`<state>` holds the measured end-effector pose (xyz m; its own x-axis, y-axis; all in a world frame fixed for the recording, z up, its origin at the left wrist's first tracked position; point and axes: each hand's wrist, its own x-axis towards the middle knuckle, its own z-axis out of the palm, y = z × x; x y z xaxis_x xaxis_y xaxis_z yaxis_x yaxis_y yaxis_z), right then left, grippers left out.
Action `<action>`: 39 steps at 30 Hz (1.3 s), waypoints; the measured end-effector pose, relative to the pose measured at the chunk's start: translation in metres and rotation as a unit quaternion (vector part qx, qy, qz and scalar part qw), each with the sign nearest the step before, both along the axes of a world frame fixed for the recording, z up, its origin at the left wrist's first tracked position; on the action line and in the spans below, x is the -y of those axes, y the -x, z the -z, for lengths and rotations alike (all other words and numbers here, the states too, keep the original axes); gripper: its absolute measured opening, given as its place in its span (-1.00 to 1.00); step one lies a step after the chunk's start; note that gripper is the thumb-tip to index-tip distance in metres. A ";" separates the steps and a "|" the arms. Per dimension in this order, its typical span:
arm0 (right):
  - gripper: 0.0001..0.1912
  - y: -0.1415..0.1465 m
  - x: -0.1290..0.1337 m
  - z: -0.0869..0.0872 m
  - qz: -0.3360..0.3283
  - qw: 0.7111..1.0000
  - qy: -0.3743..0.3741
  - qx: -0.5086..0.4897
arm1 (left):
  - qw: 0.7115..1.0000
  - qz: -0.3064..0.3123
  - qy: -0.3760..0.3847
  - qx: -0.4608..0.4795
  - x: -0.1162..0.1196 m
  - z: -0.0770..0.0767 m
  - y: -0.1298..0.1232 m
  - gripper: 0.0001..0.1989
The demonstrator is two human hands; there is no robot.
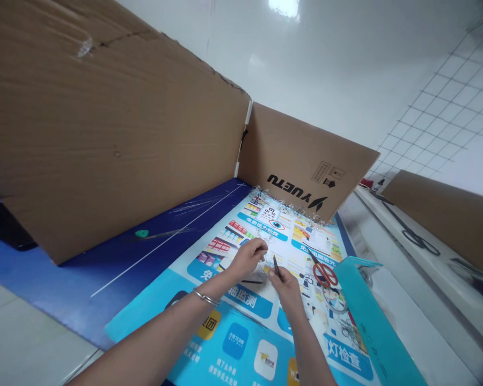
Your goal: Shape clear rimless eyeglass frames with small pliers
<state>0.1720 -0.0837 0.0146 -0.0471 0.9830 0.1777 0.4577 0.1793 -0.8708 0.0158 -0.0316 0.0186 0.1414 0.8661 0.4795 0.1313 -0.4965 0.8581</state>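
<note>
**—** Above the printed poster (241, 343), what could go wrong?

**—** Red-handled scissors (324, 274) just beside the right hand (285, 292) could be knocked by a wide swing.

**—** And the hands?

**—** A slim black tool (276, 266) is gripped in the right hand, tip up; the left hand (247, 258) is pinched closed, its hold unclear.

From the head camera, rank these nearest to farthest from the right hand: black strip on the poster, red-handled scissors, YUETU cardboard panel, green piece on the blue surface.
1. Too close to call: the black strip, left of the right hand, and the red-handled scissors, to its right.
2. YUETU cardboard panel, ahead, at the poster's far edge.
3. Green piece, far left on the blue surface.
</note>
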 end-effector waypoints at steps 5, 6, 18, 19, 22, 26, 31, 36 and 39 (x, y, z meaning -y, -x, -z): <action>-0.65 -0.010 -0.001 -0.009 0.000 0.999 -0.022 0.048 | 1.000 0.008 0.003 0.028 -0.007 -0.003 0.009 -0.92; -0.66 -0.012 0.000 -0.010 -0.010 0.998 -0.026 0.064 | 0.999 0.018 0.008 0.033 -0.009 -0.003 0.010 -0.93; -0.73 -0.003 0.005 -0.007 -0.080 0.987 -0.028 0.139 | 0.992 0.118 0.042 0.017 -0.006 -0.007 0.014 -0.93; -0.74 -0.002 0.005 -0.007 -0.077 0.987 -0.030 0.136 | 0.991 0.125 0.045 0.015 -0.005 -0.008 0.014 -0.93; -0.75 -0.002 0.005 -0.006 -0.068 0.989 -0.032 0.124 | 0.989 0.138 0.053 0.008 -0.005 -0.009 0.015 -0.92; -0.76 -0.002 0.005 -0.006 -0.064 0.990 -0.036 0.123 | 0.988 0.139 0.061 0.010 -0.006 -0.008 0.015 -0.93; -0.77 -0.003 0.004 -0.003 -0.064 0.991 -0.030 0.118 | 0.987 0.140 0.082 0.015 -0.007 -0.006 0.015 -0.92; -0.74 -0.004 0.004 -0.002 -0.064 0.991 -0.019 0.114 | 0.985 0.145 0.089 0.017 -0.007 -0.005 0.016 -0.91; -0.74 -0.003 0.006 -0.004 -0.071 0.992 -0.012 0.105 | 0.984 0.152 0.085 0.021 -0.008 -0.005 0.016 -0.91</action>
<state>0.1750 -0.0893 0.0186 -0.2229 0.9594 0.1729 0.5966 0.2746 -0.7541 -0.0001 -0.0239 0.0235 0.3895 0.8553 0.3418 -0.0394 -0.3553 0.9339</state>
